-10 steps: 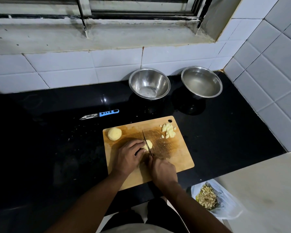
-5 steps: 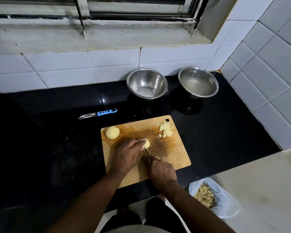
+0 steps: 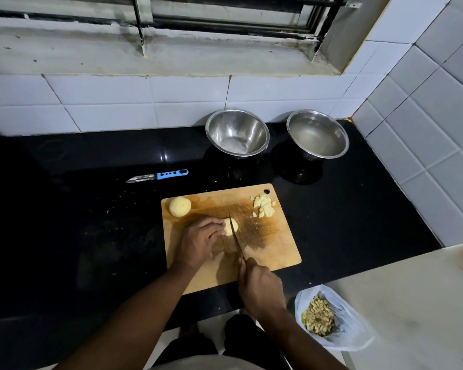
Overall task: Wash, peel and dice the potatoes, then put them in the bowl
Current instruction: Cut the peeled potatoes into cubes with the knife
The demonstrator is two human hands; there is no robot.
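Mid-dice on the cutting board. Left hand curled over the potato piece at board centre, right hand wrapped round the knife handle, blade against the piece. Best to tuck those fingertips back and slice straight down. Diced bits at the board's far right corner, whole peeled potato far left, two bowls beyond the board.

Black glossy countertop, flecked with pale crumbs. Wooden cutting board near centre. Blue-handled peeler just beyond board's far-left corner. Two steel bowls far against tiled wall: left bowl, right bowl.
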